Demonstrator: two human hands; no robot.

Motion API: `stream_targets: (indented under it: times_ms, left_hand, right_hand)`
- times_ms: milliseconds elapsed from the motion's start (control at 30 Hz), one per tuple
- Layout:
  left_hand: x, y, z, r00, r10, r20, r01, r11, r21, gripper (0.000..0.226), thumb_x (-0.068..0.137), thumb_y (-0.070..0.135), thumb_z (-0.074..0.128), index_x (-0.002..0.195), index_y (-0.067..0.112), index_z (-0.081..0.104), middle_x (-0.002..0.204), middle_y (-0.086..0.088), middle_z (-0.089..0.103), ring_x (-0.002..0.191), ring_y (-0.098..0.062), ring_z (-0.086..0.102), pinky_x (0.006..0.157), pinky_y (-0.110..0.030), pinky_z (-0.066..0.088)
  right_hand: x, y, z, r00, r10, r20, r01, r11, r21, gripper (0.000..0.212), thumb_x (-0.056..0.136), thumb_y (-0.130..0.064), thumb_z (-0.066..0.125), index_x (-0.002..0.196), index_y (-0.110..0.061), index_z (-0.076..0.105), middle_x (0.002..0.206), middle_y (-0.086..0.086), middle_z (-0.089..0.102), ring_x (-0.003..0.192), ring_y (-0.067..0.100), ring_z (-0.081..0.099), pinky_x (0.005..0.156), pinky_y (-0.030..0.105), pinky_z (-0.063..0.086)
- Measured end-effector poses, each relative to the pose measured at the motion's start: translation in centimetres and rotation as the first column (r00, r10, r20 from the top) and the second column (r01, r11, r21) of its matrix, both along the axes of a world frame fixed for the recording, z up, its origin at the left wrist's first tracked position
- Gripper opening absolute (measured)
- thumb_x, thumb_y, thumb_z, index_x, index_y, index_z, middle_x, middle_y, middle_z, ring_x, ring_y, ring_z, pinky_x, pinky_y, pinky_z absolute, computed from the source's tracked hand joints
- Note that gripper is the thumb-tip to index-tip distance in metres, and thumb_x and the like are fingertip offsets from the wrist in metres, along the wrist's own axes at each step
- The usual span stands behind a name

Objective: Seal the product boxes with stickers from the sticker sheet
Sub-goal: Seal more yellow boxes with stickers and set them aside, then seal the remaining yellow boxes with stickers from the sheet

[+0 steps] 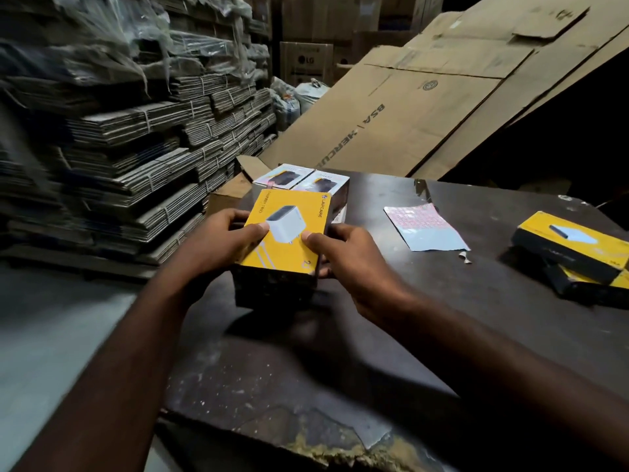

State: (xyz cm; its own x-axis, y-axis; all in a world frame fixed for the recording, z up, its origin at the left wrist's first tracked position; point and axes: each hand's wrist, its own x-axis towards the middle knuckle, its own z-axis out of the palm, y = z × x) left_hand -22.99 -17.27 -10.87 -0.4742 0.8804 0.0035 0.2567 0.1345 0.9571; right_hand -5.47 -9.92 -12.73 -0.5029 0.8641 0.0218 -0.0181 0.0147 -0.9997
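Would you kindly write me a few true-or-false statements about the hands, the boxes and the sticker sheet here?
1. The left hand and right hand both hold the yellow box. True.
2. The sticker sheet lies on the table, to the right of that box. True.
3. The right hand is peeling a sticker off the sheet. False: it grips the box, and nothing touches the sheet.
4. The two boxes at the table's right edge stand apart. False: one lies on top of the other.
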Motion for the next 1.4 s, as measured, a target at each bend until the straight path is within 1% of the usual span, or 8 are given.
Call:
stream_targets:
  times_ms: [133, 367, 533, 667, 800, 1000, 1200, 1400]
  left_hand:
    - [-0.8, -0.7, -0.9, 1.0, 0.001, 0.009, -0.001, 1.0, -0.011, 0.035, 0.093, 0.025, 0.065, 0.124, 0.011, 0.058, 0.109, -0.006, 0.071, 0.082, -0.014, 0.071, 0.06, -0.025, 0.055]
    - [-1.2, -1.4, -2.6, 0.997, 0.029, -0.068, -0.035, 0.996, -0.087, 0.023, 0.089, 0.034, 0.071, 0.105, 0.018, 0.068, 0.097, -0.004, 0.076, 0.082, -0.018, 0.072, 0.077, -0.036, 0.057]
    - [-1.1, -0.4, -2.2, 0.944, 0.067, -0.323, -0.125, 0.979, -0.162, 0.034, 0.071, 0.062, 0.061, 0.085, 0.032, 0.07, 0.087, 0.009, 0.075, 0.086, -0.015, 0.071, 0.09, -0.041, 0.055]
    - [-0.7, 0.7, -2.2, 0.9, 0.064, -0.432, -0.153, 0.973, -0.174, 0.027, 0.092, 0.045, 0.06, 0.105, 0.023, 0.073, 0.095, 0.0, 0.073, 0.09, -0.019, 0.067, 0.088, -0.037, 0.054]
    - [-0.9, 1.5, -2.3, 0.857, 0.052, -0.513, -0.175, 0.965, -0.194, 0.031, 0.096, 0.041, 0.057, 0.109, 0.018, 0.073, 0.096, -0.005, 0.072, 0.085, -0.02, 0.061, 0.075, -0.03, 0.045]
    - [-1.3, 2.8, -2.7, 0.828, 0.045, -0.559, -0.212, 0.948, -0.236, 0.037, 0.096, 0.042, 0.055, 0.112, 0.013, 0.071, 0.105, -0.012, 0.07, 0.091, -0.026, 0.06, 0.074, -0.031, 0.043]
    - [0.6, 4.3, -1.9, 0.738, 0.114, -0.665, -0.163, 0.987, -0.012, 0.037, 0.087, 0.034, 0.067, 0.122, 0.023, 0.067, 0.125, -0.007, 0.063, 0.117, -0.028, 0.058, 0.101, -0.043, 0.045]
    - [3.6, 7.6, -0.1, 0.708, -0.061, -0.703, -0.066, 0.986, -0.152, 0.037, 0.087, 0.036, 0.065, 0.123, 0.029, 0.066, 0.122, -0.003, 0.068, 0.119, -0.027, 0.059, 0.101, -0.046, 0.046]
  right_hand:
    - [-0.3, -0.1, -1.1, 0.999, 0.019, 0.047, -0.02, 0.999, 0.034, 0.03, 0.094, -0.02, 0.066, 0.122, -0.008, 0.064, 0.094, -0.002, 0.072, 0.058, -0.002, 0.064, 0.052, 0.019, 0.049]
    - [-0.9, 0.3, -2.7, 0.983, 0.063, 0.17, -0.058, 0.998, -0.03, 0.012, 0.093, -0.026, 0.066, 0.096, -0.014, 0.066, 0.051, -0.016, 0.059, 0.048, 0.0, 0.055, 0.049, 0.022, 0.041]
    - [-1.4, 1.5, -3.2, 0.979, 0.075, 0.187, -0.054, 0.992, -0.116, 0.026, 0.092, -0.019, 0.067, 0.112, -0.003, 0.065, 0.08, 0.001, 0.061, 0.059, 0.008, 0.052, 0.047, 0.019, 0.043]
    - [-1.7, 2.3, -3.6, 0.98, 0.074, 0.186, -0.053, 0.992, -0.117, 0.032, 0.092, -0.016, 0.066, 0.118, 0.001, 0.062, 0.08, 0.001, 0.06, 0.06, 0.008, 0.053, 0.05, 0.02, 0.046]
    - [-1.9, 2.8, -3.7, 0.981, 0.078, 0.178, -0.066, 0.995, -0.075, 0.029, 0.092, -0.014, 0.066, 0.118, -0.001, 0.062, 0.083, 0.0, 0.063, 0.057, 0.003, 0.058, 0.054, 0.021, 0.048]
    - [-1.5, 3.0, -3.5, 0.987, 0.09, 0.136, -0.083, 0.995, -0.053, 0.036, 0.092, -0.009, 0.067, 0.126, 0.0, 0.057, 0.091, 0.002, 0.065, 0.056, 0.0, 0.063, 0.054, 0.017, 0.05]
    - [-1.1, 4.7, -2.3, 0.986, -0.113, 0.124, 0.093, 0.983, 0.158, 0.026, 0.091, -0.01, 0.067, 0.116, -0.014, 0.06, 0.111, 0.007, 0.069, 0.102, 0.022, 0.068, 0.092, 0.043, 0.056]
    - [-1.5, 6.4, -2.6, 0.973, -0.183, 0.144, 0.147, 0.962, 0.229, 0.063, 0.071, -0.028, 0.069, 0.131, -0.01, 0.06, 0.126, 0.009, 0.065, 0.105, 0.016, 0.069, 0.097, 0.042, 0.055]
